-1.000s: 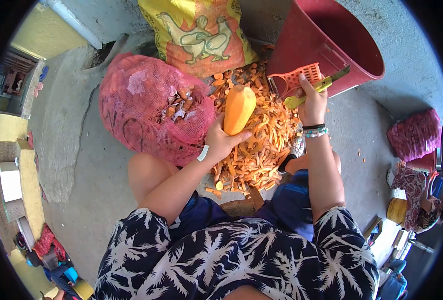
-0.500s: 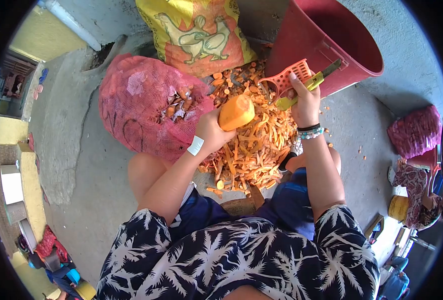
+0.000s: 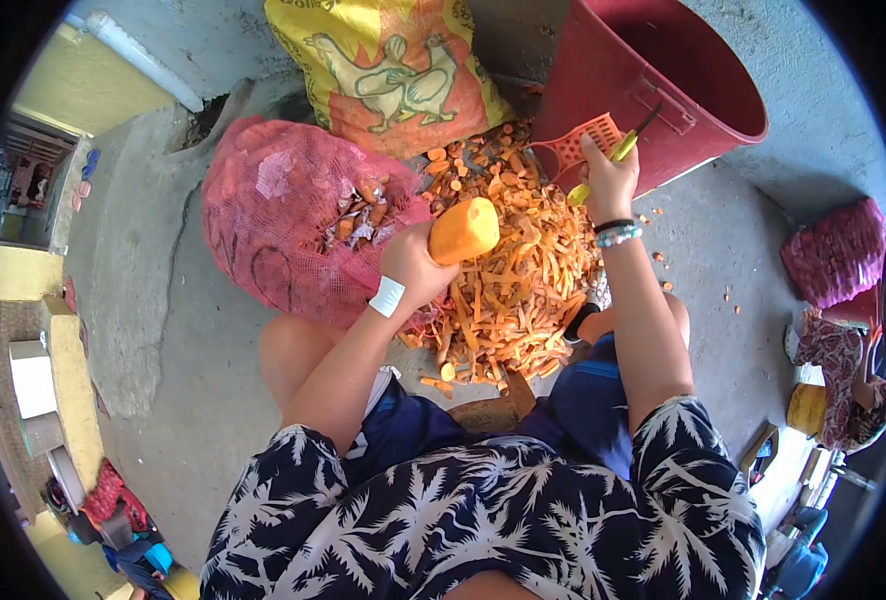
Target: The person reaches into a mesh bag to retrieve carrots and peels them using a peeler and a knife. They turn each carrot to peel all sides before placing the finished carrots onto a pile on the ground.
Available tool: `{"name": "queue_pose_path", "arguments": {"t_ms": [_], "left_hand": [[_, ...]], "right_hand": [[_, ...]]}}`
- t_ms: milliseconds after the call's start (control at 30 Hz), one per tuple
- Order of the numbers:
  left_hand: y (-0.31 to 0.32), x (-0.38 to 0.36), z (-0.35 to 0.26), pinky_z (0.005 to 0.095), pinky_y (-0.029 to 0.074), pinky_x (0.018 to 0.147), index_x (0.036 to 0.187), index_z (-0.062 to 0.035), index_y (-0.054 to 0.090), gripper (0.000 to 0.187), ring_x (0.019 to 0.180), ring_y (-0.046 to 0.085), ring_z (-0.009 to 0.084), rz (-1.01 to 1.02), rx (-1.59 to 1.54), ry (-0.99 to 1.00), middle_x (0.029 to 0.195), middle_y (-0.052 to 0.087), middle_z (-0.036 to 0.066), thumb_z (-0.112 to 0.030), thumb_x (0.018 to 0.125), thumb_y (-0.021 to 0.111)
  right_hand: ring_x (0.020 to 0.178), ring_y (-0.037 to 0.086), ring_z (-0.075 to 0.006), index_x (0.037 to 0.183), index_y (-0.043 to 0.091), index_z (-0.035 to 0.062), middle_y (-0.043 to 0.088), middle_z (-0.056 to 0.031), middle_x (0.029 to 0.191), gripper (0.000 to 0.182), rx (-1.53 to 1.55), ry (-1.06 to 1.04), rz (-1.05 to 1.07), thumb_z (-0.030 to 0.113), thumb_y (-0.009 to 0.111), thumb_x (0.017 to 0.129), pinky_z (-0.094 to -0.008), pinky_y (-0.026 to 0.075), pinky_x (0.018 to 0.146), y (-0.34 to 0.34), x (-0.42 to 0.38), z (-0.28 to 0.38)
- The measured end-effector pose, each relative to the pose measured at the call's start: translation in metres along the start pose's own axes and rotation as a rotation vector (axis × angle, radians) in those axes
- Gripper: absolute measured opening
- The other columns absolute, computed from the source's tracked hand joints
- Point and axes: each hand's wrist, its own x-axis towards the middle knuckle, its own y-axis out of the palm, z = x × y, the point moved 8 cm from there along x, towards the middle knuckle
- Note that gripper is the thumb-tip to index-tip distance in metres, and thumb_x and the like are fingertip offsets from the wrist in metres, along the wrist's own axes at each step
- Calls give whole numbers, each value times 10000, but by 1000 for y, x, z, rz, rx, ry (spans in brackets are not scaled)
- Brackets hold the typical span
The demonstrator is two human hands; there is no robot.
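My left hand (image 3: 413, 268) is closed around a thick peeled carrot (image 3: 466, 230), its cut end pointing up and to the right. In my right hand (image 3: 613, 190) are two tools together: a knife with a yellow-green handle (image 3: 623, 148), and an orange perforated plastic peeler (image 3: 563, 152). The knife's dark blade points up, in front of the red bin. Below and between my hands lies a heap of carrot peelings (image 3: 523, 290) with cut carrot ends in it. My right hand is apart from the carrot.
A pink mesh sack (image 3: 293, 235) lies open at the left. Behind the heap stand a yellow and orange sack (image 3: 393, 75) and a large red bin (image 3: 588, 85). A filled purple sack (image 3: 838, 255) sits at the right. Other people (image 3: 803, 560) are at the edges.
The carrot has moved slightly left and its cut end now faces up more. The knife and peeler have turned in my right hand, with the blade pointing more steeply up.
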Motion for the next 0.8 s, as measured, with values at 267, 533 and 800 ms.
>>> {"name": "queue_pose_path", "arguments": {"t_ms": [267, 533, 800], "left_hand": [[2, -4, -7, 399, 483, 622, 834, -44, 612, 305, 701, 597, 333, -9, 117, 80, 764, 609, 154, -168, 573, 708], [-6, 1, -6, 377, 489, 613, 839, -17, 617, 313, 690, 609, 328, -98, 39, 104, 759, 619, 159, -145, 571, 715], [9, -5, -5, 293, 486, 619, 806, 17, 606, 227, 694, 646, 203, -39, -336, -74, 749, 646, 133, -82, 613, 674]], "right_hand": [[664, 568, -112, 989, 510, 6, 601, -55, 822, 299, -103, 26, 144, 34, 675, 741, -223, 464, 561, 31, -29, -19], [577, 518, -67, 934, 495, 33, 583, -25, 773, 212, 200, -50, -19, 31, 634, 774, -208, 411, 458, 8, -16, 8], [576, 518, -88, 1005, 457, 53, 562, -38, 814, 275, 306, 169, 30, 45, 626, 788, -203, 432, 460, 31, -51, -26]]}}
